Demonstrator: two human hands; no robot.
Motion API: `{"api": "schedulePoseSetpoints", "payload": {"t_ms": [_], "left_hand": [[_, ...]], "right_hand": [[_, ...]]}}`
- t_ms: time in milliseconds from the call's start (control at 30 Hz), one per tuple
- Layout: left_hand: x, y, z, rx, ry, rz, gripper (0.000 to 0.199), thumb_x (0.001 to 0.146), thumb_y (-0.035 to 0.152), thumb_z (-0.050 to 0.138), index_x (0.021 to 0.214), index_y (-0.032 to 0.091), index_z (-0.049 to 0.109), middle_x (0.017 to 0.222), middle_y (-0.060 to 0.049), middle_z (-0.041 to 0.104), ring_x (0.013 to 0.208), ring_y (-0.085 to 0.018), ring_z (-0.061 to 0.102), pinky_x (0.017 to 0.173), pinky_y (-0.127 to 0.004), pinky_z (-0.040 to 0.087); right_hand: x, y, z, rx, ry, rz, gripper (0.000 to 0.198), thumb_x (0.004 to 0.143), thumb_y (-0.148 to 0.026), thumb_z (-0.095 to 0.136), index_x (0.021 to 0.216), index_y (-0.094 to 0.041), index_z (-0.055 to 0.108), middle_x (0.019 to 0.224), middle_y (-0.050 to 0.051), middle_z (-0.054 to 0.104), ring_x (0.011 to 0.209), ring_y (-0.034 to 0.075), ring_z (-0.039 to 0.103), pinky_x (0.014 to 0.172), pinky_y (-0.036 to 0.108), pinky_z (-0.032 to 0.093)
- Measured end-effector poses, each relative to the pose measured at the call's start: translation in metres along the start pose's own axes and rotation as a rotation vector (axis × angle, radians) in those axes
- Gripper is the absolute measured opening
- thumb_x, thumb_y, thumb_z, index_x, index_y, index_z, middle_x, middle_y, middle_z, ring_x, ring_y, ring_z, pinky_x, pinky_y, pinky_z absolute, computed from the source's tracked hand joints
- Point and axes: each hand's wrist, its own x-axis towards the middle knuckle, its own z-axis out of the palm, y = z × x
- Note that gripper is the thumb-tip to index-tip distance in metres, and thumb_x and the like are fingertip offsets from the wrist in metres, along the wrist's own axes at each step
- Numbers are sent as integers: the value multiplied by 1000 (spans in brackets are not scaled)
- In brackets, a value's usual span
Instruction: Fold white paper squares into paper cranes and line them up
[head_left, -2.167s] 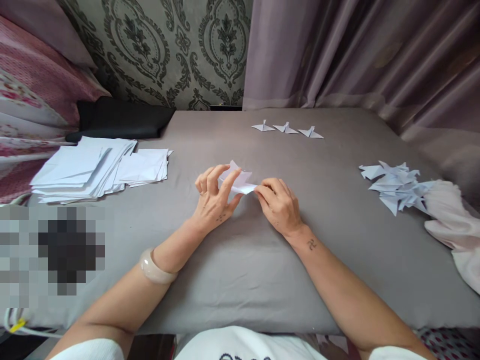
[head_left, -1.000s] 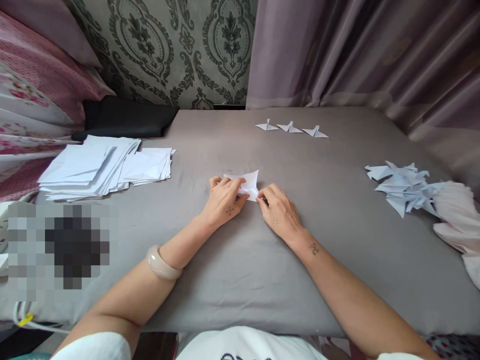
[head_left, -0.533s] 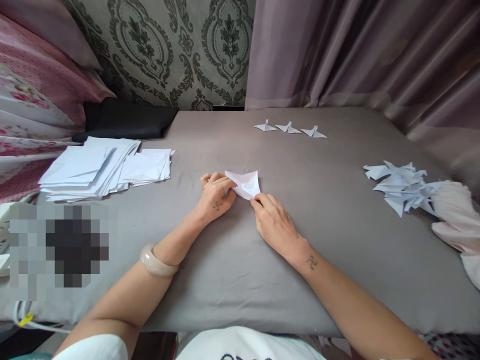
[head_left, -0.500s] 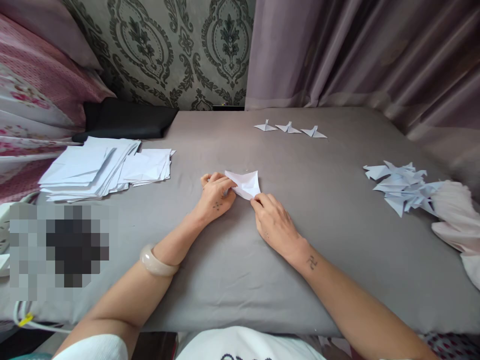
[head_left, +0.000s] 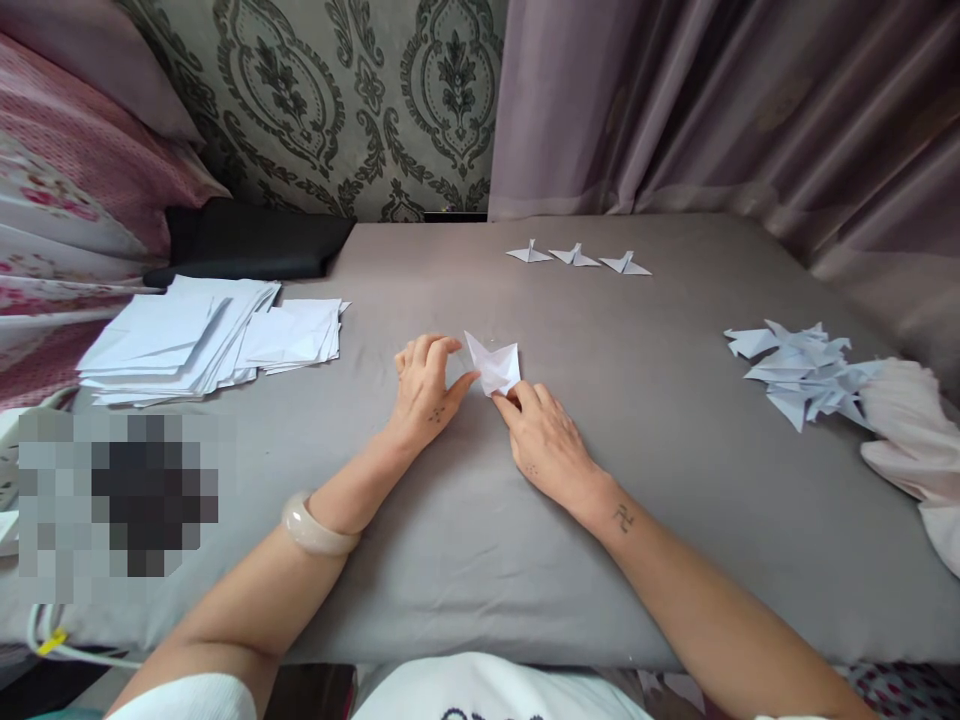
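A small white sheet of folded paper [head_left: 496, 366] sits on the grey cloth, its upper left corner raised to a point. My right hand [head_left: 551, 440] pinches its lower edge between thumb and fingers. To the left of the paper is my left hand [head_left: 429, 385], thumb and fingers spread apart. The left thumb tip comes close to the paper's left edge; whether it touches I cannot tell.
Three folded paper cranes [head_left: 575, 256] stand in a row at the back. A heap of folded paper pieces [head_left: 806, 370] lies at the right beside a pale cloth [head_left: 904, 420]. White paper stacks [head_left: 172, 335] and a black item [head_left: 255, 238] are on the left.
My left hand has let go of the paper and opened, shifting slightly left. The paper's left corner now points upward. My right hand still pinches the lower edge.
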Motion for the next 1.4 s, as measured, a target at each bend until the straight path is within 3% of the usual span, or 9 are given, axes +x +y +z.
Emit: {"api": "schedulePoseSetpoints", "payload": {"t_ms": [100, 200, 467, 633, 900, 1033, 1400], "left_hand": [[-2, 0, 2, -56, -79, 16, 20, 89, 38, 56, 94, 19, 54, 91, -5, 65, 83, -18, 58, 82, -34, 34], [-4, 2, 3, -102, -179, 139, 14, 94, 31, 49, 94, 20, 58, 93, -3, 69, 85, -15, 61, 83, -33, 33], [-9, 2, 6, -151, -232, 244, 20, 95, 23, 45, 101, 20, 64, 101, -4, 72, 87, -15, 64, 84, -34, 35], [-7, 3, 0, -146, -323, 292, 24, 95, 22, 44, 101, 20, 67, 101, -6, 71, 86, -15, 63, 82, -35, 36], [-8, 5, -4, -99, -369, 362, 30, 94, 18, 41, 107, 25, 68, 99, -6, 70, 89, -18, 59, 85, -37, 34], [-8, 5, -6, -44, -391, 408, 31, 94, 18, 41, 109, 24, 67, 100, -6, 68, 90, -18, 57, 88, -39, 32], [-8, 8, -10, 127, -488, 508, 48, 89, 7, 39, 128, 30, 55, 101, -9, 62, 93, -22, 52, 88, -42, 28]], "right_hand": [[0, 0, -2, 5, -10, -3, 41, 86, -4, 38, 121, -17, 56, 104, 12, 56, 87, 23, 47, 77, 35, 42], [1, 1, -3, 6, -19, -9, 40, 86, -4, 39, 118, -17, 57, 104, 12, 56, 87, 23, 47, 78, 35, 42], [0, 4, -5, 30, -32, -9, 41, 86, -4, 39, 120, -20, 56, 107, 11, 55, 91, 23, 48, 78, 35, 42], [-2, 7, -14, 62, -95, -23, 34, 86, -5, 40, 108, -21, 61, 99, 10, 55, 86, 22, 49, 71, 33, 42], [-5, 24, -31, 305, -202, -47, 34, 89, -9, 40, 104, -25, 66, 108, 6, 59, 99, 17, 55, 76, 28, 47], [-4, 39, -39, 383, -258, -46, 34, 89, -12, 40, 95, -26, 71, 115, 2, 63, 102, 17, 60, 82, 29, 48], [-4, 61, -46, 516, -324, 0, 30, 87, -17, 46, 95, -27, 73, 122, 0, 64, 103, 18, 63, 87, 32, 49]]}}
